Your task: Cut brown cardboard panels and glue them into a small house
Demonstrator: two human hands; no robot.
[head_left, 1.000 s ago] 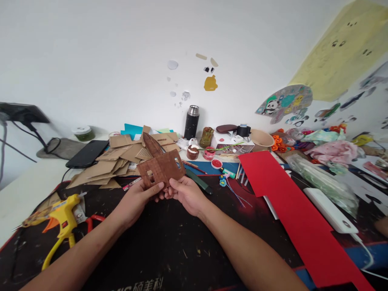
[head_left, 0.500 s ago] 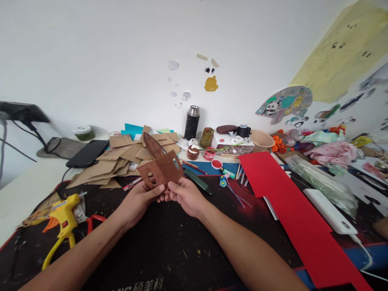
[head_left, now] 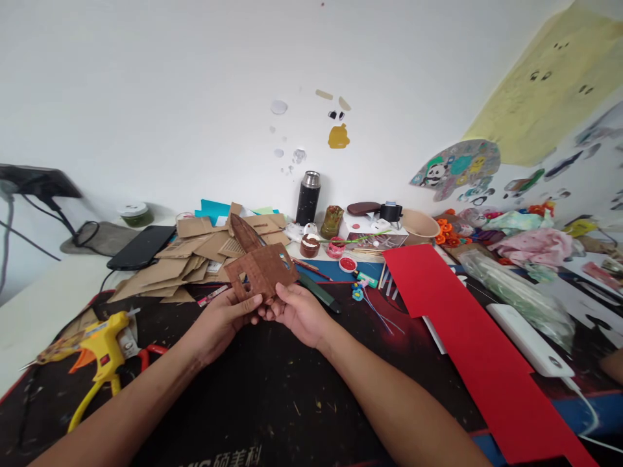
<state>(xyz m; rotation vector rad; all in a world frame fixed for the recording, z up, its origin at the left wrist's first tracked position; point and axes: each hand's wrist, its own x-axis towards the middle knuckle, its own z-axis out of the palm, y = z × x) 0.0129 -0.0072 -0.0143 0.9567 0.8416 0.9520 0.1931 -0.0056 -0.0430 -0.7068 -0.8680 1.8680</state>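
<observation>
Both of my hands hold one brown-painted cardboard piece [head_left: 265, 269] above the dark mat. It has small cut-out openings near its left and right ends. My left hand [head_left: 233, 314] pinches the lower left part, thumb on the near face. At the lower middle, my right hand [head_left: 299, 311] grips it with the thumb on top; the other fingers are mostly hidden behind. Just beyond the piece, a pointed brown cardboard shape [head_left: 244, 233] rests on the cardboard scraps; whether it touches the held piece I cannot tell.
Left lies a yellow glue gun [head_left: 104, 344] beside yellow-handled pliers [head_left: 90, 405]. Cardboard scraps [head_left: 160, 275] are piled behind. A black flask [head_left: 308, 198] stands by the wall. Right are a long red sheet [head_left: 467, 344], a white power strip [head_left: 528, 337] and a dark green cutter [head_left: 318, 293].
The brown cardboard piece has turned slightly, its fold looking flatter and its right end shifted a little right. My right thumb has slid up and right on its face.
</observation>
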